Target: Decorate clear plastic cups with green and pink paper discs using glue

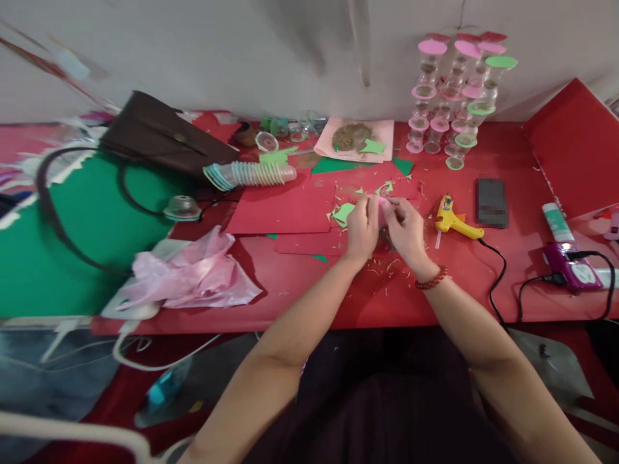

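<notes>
My left hand (362, 227) and my right hand (407, 231) meet over the red table, fingers closed on a small pink piece (382, 209) that looks like paper. My fingers cover most of it. Green paper scraps (343, 214) lie just left of my left hand, and thin trimmings (385, 265) are scattered below both hands. To the right of my right hand rests a yellow glue gun (457, 222) with a glue stick by it. Red paper sheets (285, 206) spread out on the left.
Stacked plastic cups (251, 174) lie on their side near a dark bag (169, 132). Towers of cups with pink and green discs (454, 96) stand at the back right. A pink plastic bag (193, 274), a purple power socket (573, 265) and cords sit toward the table's ends.
</notes>
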`<state>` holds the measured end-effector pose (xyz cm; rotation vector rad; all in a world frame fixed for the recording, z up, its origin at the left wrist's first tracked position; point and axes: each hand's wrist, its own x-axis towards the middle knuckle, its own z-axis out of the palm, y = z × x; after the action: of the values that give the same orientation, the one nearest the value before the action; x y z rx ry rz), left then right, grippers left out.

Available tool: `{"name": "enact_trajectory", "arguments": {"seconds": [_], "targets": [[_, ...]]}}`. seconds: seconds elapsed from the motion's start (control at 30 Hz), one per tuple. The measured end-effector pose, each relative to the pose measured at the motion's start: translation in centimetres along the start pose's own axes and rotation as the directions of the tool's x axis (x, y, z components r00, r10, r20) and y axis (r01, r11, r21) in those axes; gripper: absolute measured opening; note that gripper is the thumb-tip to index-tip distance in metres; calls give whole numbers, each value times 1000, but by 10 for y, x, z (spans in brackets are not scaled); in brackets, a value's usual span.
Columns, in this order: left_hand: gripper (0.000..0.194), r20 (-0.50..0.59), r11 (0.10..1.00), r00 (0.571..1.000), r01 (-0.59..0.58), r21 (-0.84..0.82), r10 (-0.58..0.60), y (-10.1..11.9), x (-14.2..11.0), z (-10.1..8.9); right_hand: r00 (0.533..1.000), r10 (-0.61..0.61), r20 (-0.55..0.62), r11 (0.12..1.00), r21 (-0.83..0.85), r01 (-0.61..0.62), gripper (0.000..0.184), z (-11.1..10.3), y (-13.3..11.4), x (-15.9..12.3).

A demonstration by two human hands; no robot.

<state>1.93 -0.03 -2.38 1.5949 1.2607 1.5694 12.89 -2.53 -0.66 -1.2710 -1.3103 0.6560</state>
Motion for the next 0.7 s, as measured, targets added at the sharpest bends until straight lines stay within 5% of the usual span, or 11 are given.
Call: {"name": "enact_trajectory", "arguments": {"seconds": [0.1, 0.3, 0.7], "targets": [[47, 26, 990, 994, -107, 90, 106, 5, -6, 3, 999, -7, -39, 992, -127, 2, 24, 1, 0, -4], [57, -22, 994, 995, -99, 57, 100, 8, -8, 6, 992, -110, -66, 941, -329, 83, 26, 5, 9, -7], [65, -30, 997, 1000, -4, -72, 2, 11, -5, 3, 990, -118, -79, 938, -337, 85, 27, 6, 12, -6]]}}
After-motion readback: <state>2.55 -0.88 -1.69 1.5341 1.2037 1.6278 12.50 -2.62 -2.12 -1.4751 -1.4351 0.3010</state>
